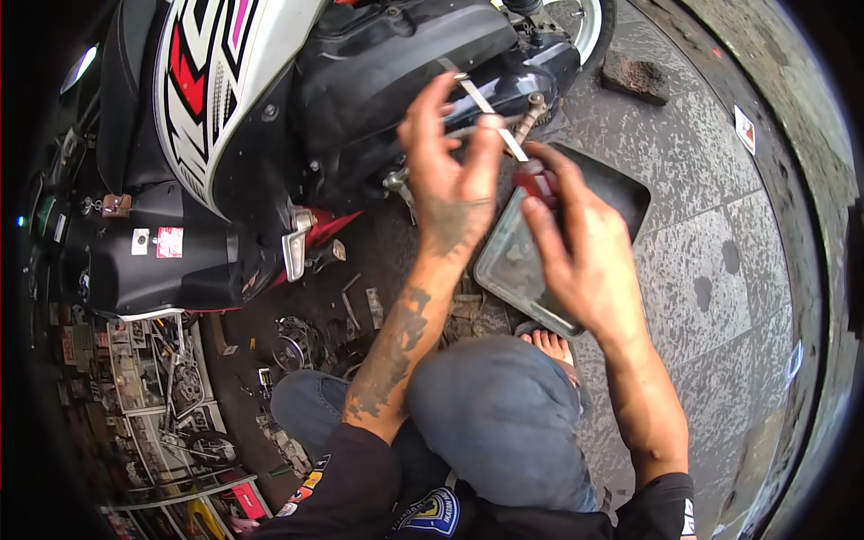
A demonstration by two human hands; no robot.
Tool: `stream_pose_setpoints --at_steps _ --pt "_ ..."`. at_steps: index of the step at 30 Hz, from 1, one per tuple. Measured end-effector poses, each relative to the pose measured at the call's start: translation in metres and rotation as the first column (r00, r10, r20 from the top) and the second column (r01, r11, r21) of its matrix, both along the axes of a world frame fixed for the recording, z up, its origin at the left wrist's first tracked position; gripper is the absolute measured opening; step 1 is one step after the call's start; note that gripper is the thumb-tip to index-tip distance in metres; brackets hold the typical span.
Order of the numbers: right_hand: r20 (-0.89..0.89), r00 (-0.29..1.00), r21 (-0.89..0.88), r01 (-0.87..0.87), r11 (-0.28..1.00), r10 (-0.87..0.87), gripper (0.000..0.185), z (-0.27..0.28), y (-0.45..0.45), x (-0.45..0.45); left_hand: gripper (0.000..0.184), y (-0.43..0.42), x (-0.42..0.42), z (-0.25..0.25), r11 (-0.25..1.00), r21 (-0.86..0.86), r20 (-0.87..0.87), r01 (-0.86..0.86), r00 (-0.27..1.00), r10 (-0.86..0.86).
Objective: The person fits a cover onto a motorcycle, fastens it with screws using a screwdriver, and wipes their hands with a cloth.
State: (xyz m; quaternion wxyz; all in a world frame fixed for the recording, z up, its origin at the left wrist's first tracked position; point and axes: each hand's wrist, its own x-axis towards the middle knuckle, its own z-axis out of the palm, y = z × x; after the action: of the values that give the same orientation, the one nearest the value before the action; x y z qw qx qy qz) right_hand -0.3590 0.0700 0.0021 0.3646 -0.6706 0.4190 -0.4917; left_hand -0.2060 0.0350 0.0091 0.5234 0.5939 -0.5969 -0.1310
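My right hand [576, 234] is closed around the red handle [536, 183] of a screwdriver. Its flat metal shaft [493, 117] points up and left toward the black engine cover [396, 81] of a scooter. My left hand [454, 157] is near the shaft, its fingers apart and slightly blurred, with nothing seen between them. Whether the left fingertips touch the shaft is unclear. A dark rectangular tray [517, 261] is on the ground partly below my right hand.
The scooter's white body panel [234, 72] rises at the upper left. A dark brick [634, 79] sits on the tiled floor near the rear wheel [589, 36]. Metal parts [297, 346] lie around my knees, beside a shelf [162, 414] at the lower left.
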Motion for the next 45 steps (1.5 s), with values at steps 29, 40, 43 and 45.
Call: stream_pose_setpoints --at_steps 29,40,43,45 --pt "0.169 0.888 0.138 -0.451 0.882 0.428 0.05 0.015 0.024 0.164 0.048 0.045 0.134 0.004 0.994 -0.074 -0.212 -0.079 0.975 0.062" --pt "0.241 0.897 0.16 -0.413 0.897 0.371 0.044 0.016 0.018 0.17 0.048 0.042 0.136 0.0 0.99 -0.083 -0.257 -0.114 0.962 0.089" --pt "0.255 0.891 0.196 -0.428 0.883 0.375 0.043 0.022 0.01 0.172 0.048 0.043 0.135 0.003 0.992 -0.066 -0.262 -0.112 0.961 0.091" --pt "0.258 0.888 0.201 -0.435 0.878 0.381 0.043 0.026 0.004 0.172 0.048 0.042 0.136 0.004 0.992 -0.058 -0.262 -0.114 0.96 0.095"
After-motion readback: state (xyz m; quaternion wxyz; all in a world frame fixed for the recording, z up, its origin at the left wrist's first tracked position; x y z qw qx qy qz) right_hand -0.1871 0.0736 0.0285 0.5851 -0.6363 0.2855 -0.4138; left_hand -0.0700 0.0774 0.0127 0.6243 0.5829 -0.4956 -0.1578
